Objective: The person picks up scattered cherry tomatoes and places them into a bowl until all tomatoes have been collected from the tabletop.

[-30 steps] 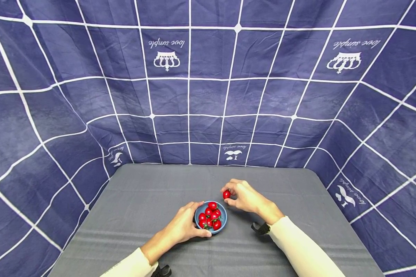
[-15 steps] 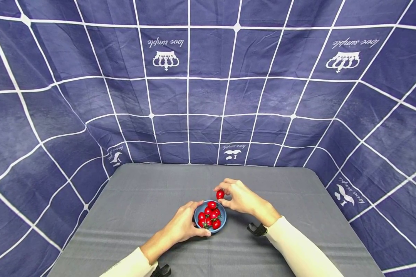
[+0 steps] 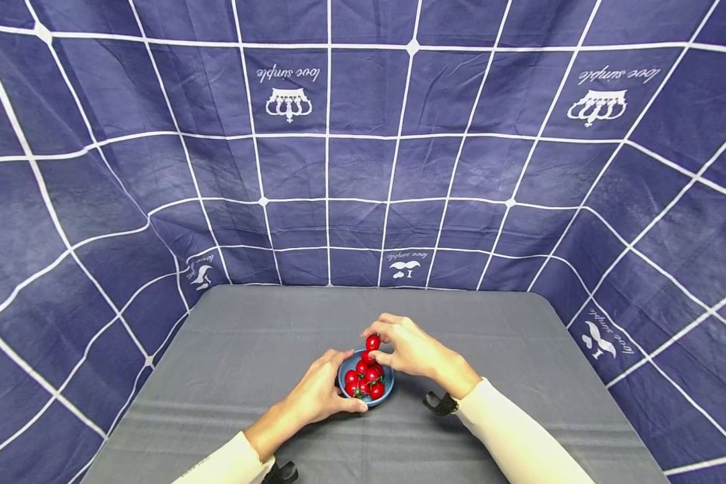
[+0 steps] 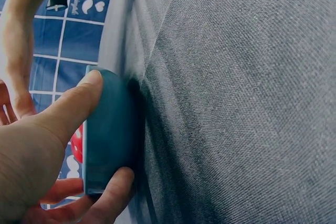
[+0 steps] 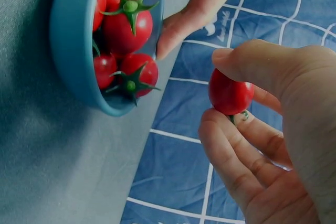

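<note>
A small blue bowl [image 4: 111, 129] stands on the table, with several red cherry tomatoes [image 5: 126, 27] in it, some with green stems. My left hand [image 3: 320, 392] grips the bowl from the left. Its thumb lies on the near rim, and its fingers reach round the other side and under the wall. Over the bowl's far right edge, my right hand [image 3: 413, 348] pinches one cherry tomato [image 5: 229, 94] between thumb and fingers. In the right wrist view that tomato's green stem points down towards the fingers, apart from the others.
A grey cloth covers the table [image 3: 266, 323]. Blue fabric [image 3: 363, 168] with white grid lines hangs at the back and both sides. A black strap [image 3: 440, 403] sits at the right wrist, and another strap [image 3: 281, 473] at the left.
The right hand has moved left with the pinched cherry tomato, from beside the bowl to over its far edge. The left hand and bowl stay in place.
</note>
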Demonstrator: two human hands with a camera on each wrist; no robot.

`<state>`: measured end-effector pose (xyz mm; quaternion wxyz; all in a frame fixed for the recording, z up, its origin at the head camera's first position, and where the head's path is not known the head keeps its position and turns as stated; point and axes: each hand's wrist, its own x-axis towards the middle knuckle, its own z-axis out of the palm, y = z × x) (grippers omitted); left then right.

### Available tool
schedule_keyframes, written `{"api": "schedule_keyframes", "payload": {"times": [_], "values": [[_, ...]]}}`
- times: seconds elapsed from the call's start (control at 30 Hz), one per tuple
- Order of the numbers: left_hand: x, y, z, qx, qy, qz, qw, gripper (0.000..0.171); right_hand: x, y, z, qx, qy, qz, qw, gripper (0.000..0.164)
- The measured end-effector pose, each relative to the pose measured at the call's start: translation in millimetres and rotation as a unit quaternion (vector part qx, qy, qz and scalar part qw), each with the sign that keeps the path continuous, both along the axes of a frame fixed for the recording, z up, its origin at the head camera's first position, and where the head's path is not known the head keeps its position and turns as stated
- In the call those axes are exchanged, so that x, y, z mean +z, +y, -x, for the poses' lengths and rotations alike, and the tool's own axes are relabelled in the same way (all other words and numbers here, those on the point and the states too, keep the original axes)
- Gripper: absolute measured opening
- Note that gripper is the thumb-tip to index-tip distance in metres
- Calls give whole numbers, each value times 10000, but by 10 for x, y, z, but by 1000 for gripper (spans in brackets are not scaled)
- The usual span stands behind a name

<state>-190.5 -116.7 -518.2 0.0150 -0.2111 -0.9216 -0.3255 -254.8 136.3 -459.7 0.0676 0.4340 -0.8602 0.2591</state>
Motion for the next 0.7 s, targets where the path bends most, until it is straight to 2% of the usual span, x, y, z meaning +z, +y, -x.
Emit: {"api": "schedule_keyframes", "payload": {"times": [0.27, 0.7], "values": [[2, -7, -3, -3, 19, -40, 10000, 108, -9, -79, -28, 109, -56, 70, 9999, 32], [11, -7, -2, 45, -119, -54, 9999, 111, -46, -178, -49, 236, 88, 46, 9997, 31]]}}
